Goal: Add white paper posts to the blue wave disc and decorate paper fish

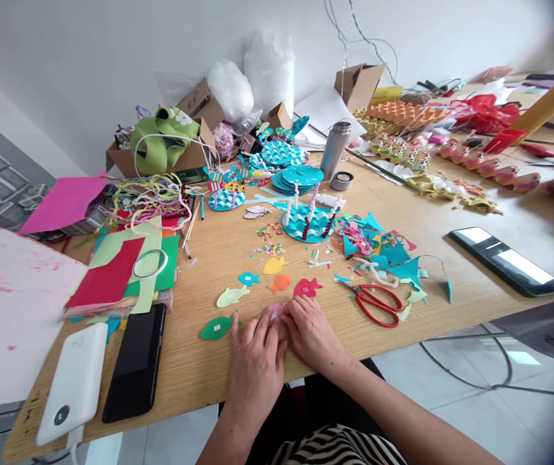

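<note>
My left hand (259, 352) rests at the table's near edge, its fingers reaching over a small pink paper cutout (276, 311) and holding it. From the other side my right hand (313, 330) grips the same cutout with bent fingers, covering most of it. Close around lie paper fish: a dark green fish (216, 328) with a white square on it, a pale green fish (232, 296), a blue fish (248, 279), a yellow fish (274, 265), an orange fish (279, 283) and a red fish (307, 287).
Red-handled scissors (378, 305) lie right of my hands beside blue paper scraps (398, 258). A black phone (135, 361) and a white power bank (74, 381) sit left. Behind stand a blue round base with beaded posts (308, 223) and a steel flask (336, 152).
</note>
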`<state>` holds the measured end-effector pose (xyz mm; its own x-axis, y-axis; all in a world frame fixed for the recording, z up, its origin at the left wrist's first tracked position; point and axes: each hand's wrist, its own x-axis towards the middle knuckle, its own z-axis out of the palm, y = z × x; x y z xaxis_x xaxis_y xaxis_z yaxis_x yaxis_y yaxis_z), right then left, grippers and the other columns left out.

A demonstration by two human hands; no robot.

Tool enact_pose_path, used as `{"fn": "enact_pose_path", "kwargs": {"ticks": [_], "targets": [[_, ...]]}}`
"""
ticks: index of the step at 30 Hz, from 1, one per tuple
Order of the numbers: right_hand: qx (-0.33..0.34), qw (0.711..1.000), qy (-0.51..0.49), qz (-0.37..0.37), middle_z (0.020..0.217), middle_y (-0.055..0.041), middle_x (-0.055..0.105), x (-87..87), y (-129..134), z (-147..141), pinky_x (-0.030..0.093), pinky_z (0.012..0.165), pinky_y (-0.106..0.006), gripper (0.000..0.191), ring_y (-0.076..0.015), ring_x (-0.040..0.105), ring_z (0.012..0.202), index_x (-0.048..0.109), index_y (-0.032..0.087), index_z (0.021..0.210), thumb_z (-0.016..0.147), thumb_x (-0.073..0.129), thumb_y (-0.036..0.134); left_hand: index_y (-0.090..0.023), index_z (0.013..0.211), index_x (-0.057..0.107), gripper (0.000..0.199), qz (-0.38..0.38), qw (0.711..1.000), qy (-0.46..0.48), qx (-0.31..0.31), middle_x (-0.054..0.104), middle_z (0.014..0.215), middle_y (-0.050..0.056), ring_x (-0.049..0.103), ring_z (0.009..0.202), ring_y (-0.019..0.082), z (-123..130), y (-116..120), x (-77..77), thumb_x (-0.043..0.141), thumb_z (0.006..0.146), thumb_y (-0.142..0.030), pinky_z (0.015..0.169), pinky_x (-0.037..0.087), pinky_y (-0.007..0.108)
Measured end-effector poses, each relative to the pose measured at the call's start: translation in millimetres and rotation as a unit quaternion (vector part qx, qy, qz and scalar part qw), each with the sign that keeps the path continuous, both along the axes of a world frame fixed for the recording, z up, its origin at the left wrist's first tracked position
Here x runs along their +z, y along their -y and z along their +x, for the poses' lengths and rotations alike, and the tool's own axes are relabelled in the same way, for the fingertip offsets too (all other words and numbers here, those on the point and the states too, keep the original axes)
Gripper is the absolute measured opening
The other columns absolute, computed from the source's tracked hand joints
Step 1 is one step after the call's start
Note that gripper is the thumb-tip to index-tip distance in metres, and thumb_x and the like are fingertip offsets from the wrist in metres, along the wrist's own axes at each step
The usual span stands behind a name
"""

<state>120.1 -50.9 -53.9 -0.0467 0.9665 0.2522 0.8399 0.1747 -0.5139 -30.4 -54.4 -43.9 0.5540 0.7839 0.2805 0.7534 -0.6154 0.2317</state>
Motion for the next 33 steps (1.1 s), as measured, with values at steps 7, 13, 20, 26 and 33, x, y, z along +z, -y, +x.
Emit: {"fn": "enact_pose_path", "kwargs": {"ticks": [7,13,20,26,33], "targets": [[-0.002,1.0,-0.012,-0.002,0.076,-0.0062,0.053,-0.8,-0.1,0.1,0.037,0.07,-0.031,0.022,-0.0189,0.046,0.073,0.047,0.018,0.072,0.092,0.04,0.013,-0.025,0.127,0.055,0.036,0.008,1.0,-0.01,0.0,0.056,0.135,0.005,0.056,0.11,0.023,-0.4,0.9,1.3,0.049,0.092,-0.022,0.11,0.027,0.059],[0.0,1.0,-0.017,0.007,0.076,-0.0059,0.053,-2.2,-0.7,0.9,0.037,0.069,-0.031,0.022,-0.0186,0.046,0.073,0.047,0.018,0.072,0.092,0.039,0.012,-0.024,0.126,0.055,0.036,0.005,1.0,-0.01,0.0,0.056,0.136,0.005,0.056,0.11,0.023,-0.3,0.2,1.7,0.05,0.091,-0.021,0.111,0.026,0.059],[0.0,1.0,-0.009,0.015,0.076,-0.0059,0.054,-3.2,-0.9,0.7,0.038,0.07,-0.031,0.022,-0.0187,0.046,0.073,0.048,0.018,0.072,0.092,0.04,0.013,-0.024,0.126,0.056,0.035,0.013,1.0,-0.013,-0.001,0.057,0.134,0.006,0.056,0.11,0.023,0.8,0.2,3.8,0.049,0.091,-0.021,0.11,0.028,0.059],[-0.001,1.0,-0.012,0.012,0.076,-0.0059,0.054,-2.9,-1.5,0.8,0.038,0.069,-0.031,0.022,-0.0187,0.047,0.072,0.048,0.018,0.072,0.092,0.04,0.012,-0.023,0.126,0.056,0.036,0.013,1.0,-0.003,-0.002,0.057,0.134,0.007,0.056,0.11,0.024,1.0,-0.1,3.7,0.048,0.091,-0.02,0.11,0.027,0.06],[-0.002,1.0,-0.01,0.005,0.076,-0.0061,0.054,-2.4,-1.6,0.8,0.038,0.071,-0.032,0.022,-0.0192,0.047,0.073,0.048,0.018,0.072,0.092,0.04,0.013,-0.024,0.125,0.056,0.035,0.018,1.0,-0.011,0.001,0.058,0.133,0.005,0.056,0.11,0.023,1.6,-0.1,3.9,0.049,0.091,-0.021,0.109,0.028,0.059]]}}
